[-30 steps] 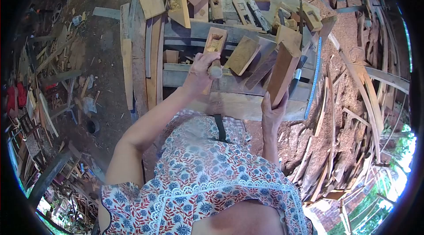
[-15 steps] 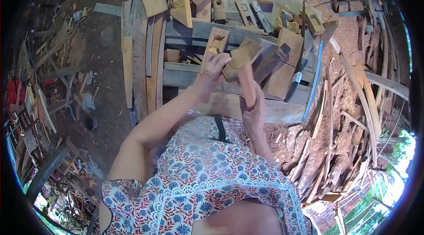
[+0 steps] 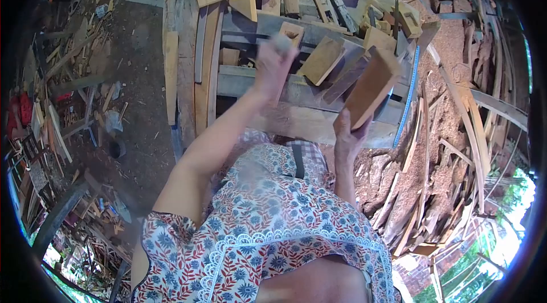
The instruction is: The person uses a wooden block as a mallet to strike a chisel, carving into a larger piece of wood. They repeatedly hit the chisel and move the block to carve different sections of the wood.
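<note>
My left hand [image 3: 270, 69] is closed over a block with a cut recess [image 3: 292, 32] on the workbench. A small greyish thing, blurred by motion, shows at the top of its fist; I cannot make out what it is. To the right, my right hand [image 3: 348, 136] grips the lower end of a thick wooden block [image 3: 371, 87], raised and tilted above the bench. Between the hands a flat wooden piece [image 3: 322, 61] leans on the bench, beside a darker one [image 3: 346, 80].
Several wooden blocks and slotted pieces [image 3: 289, 0] lie along the bench's far side. Long boards [image 3: 209, 64] run along its left. A blue measuring strip [image 3: 405, 95] edges the right side. Wood strips [image 3: 420, 138] and shavings cover the ground to the right.
My right hand has swung the wooden block right, away from my left hand. My left hand has risen slightly up the recessed block, still closed. The view has shifted a little.
</note>
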### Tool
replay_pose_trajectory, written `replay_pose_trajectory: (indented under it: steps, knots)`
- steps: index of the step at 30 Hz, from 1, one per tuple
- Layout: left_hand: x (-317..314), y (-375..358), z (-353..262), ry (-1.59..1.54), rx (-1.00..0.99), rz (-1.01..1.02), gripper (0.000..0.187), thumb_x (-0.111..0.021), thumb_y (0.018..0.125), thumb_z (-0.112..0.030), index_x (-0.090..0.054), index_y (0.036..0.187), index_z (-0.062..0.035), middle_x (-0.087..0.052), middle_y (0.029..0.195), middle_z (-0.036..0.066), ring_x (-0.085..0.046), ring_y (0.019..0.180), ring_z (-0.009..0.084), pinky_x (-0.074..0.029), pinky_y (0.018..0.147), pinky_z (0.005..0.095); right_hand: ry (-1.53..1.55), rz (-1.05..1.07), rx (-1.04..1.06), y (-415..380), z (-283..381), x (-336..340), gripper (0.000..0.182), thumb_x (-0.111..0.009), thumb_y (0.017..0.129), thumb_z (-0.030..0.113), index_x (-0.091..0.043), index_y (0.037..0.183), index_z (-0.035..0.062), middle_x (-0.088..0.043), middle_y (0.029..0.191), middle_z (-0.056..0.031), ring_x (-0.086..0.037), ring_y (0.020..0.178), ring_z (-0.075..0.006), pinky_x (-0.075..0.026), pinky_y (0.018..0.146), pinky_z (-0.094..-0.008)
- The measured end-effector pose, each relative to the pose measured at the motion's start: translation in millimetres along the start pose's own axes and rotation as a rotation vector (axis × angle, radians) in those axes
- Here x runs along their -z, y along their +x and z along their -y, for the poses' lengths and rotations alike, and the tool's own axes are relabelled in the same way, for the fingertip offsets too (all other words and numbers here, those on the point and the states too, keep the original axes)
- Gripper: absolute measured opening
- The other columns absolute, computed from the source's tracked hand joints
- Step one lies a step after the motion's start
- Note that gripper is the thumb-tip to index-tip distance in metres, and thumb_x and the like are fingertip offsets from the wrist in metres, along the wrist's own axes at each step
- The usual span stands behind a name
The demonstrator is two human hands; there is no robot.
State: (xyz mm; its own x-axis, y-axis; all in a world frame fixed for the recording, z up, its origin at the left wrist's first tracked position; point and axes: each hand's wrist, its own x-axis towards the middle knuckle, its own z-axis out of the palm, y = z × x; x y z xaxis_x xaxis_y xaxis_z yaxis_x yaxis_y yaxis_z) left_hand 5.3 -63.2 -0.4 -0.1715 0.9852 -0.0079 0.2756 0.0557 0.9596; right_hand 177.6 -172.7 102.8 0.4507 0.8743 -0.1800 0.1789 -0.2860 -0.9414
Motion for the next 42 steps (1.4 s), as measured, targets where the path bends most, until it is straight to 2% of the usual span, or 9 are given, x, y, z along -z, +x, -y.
replay_pose_trajectory:
  steps: [3,8,11,16,24,31,35,37,42]
  knots:
    - [22,40,11,0.074,0.235,-0.292,0.055,-0.066,0.083,-0.048,-0.064,0.097,0.0052,-0.068,0.093,0.022,-0.066,0.091,0.0333,-0.048,0.082,0.0402,0.001,-0.051,-0.010,3,-4,18,0.059,-0.070,0.088,0.020,-0.039,0.135,0.0031,-0.053,0.118,-0.0083,-0.050,0.103,-0.0161,-0.042,0.089,-0.0285]
    - [44,39,5,-0.031,0.091,-0.447,0.043,-0.068,0.086,-0.039,-0.063,0.095,0.0029,-0.069,0.091,0.013,-0.066,0.077,0.0182,-0.051,0.066,0.0292,0.054,0.118,-0.081,22,-16,59,0.060,-0.072,0.086,0.026,-0.042,0.132,0.0007,-0.056,0.107,-0.0051,-0.052,0.092,-0.0133,-0.045,0.079,-0.0260]
    - [49,18,-25,-0.150,0.292,-0.376,0.038,-0.071,0.086,-0.034,-0.061,0.097,0.0018,-0.067,0.089,0.008,-0.064,0.072,0.0105,-0.051,0.061,0.0231,-0.091,0.170,-0.044,36,-28,79,0.060,-0.071,0.087,0.029,-0.043,0.131,0.0001,-0.056,0.109,-0.0065,-0.053,0.094,-0.0144,-0.045,0.080,-0.0265]
    - [32,-25,-13,0.029,0.208,-0.360,0.040,-0.072,0.084,-0.032,-0.061,0.095,0.0045,-0.067,0.087,0.010,-0.065,0.075,0.0179,-0.051,0.069,0.0299,-0.041,0.195,-0.062,51,-39,94,0.060,-0.071,0.086,0.032,-0.045,0.127,-0.0017,-0.057,0.110,-0.0099,-0.053,0.097,-0.0157,-0.045,0.084,-0.0276]
    - [10,-70,-30,0.385,0.052,-0.212,0.035,-0.071,0.085,-0.031,-0.061,0.100,-0.0009,-0.065,0.091,0.017,-0.065,0.083,0.0324,-0.050,0.074,0.0397,-0.055,0.377,0.079,74,-38,112,0.045,-0.066,0.090,0.019,-0.047,0.127,0.0042,-0.056,0.086,-0.0017,-0.051,0.070,-0.0084,-0.044,0.058,-0.0233]
    - [2,-75,-40,0.449,0.046,-0.089,0.035,-0.072,0.083,-0.023,-0.058,0.107,-0.0011,-0.064,0.098,0.018,-0.063,0.091,0.0365,-0.050,0.077,0.0413,-0.133,0.423,0.068,83,-34,110,0.042,-0.065,0.090,0.018,-0.049,0.127,0.0051,-0.056,0.088,-0.0036,-0.052,0.072,-0.0087,-0.045,0.060,-0.0239]
    - [5,-72,-39,0.356,0.008,-0.035,0.039,-0.073,0.082,-0.024,-0.057,0.109,-0.0008,-0.064,0.100,0.018,-0.062,0.094,0.0375,-0.050,0.080,0.0418,-0.161,0.437,0.273,85,-33,102,0.043,-0.064,0.088,0.013,-0.048,0.128,0.0037,-0.061,0.096,-0.0096,-0.058,0.082,-0.0155,-0.048,0.072,-0.0284]
    - [7,-71,-37,0.389,-0.087,0.003,0.029,-0.070,0.085,-0.017,-0.060,0.110,-0.0059,-0.065,0.096,0.013,-0.065,0.090,0.0265,-0.051,0.077,0.0352,-0.236,0.445,0.388,82,-30,100,0.044,-0.065,0.087,0.011,-0.048,0.128,0.0032,-0.062,0.099,-0.0120,-0.060,0.088,-0.0183,-0.049,0.078,-0.0302]
    - [9,-62,-47,0.437,-0.196,0.076,0.036,-0.072,0.081,-0.017,-0.059,0.112,-0.0038,-0.064,0.102,0.016,-0.062,0.097,0.0317,-0.050,0.083,0.0378,-0.072,0.539,0.483,61,-9,70,0.055,-0.068,0.080,0.002,-0.045,0.131,0.0040,-0.058,0.114,-0.0165,-0.058,0.106,-0.0249,-0.045,0.090,-0.0346]
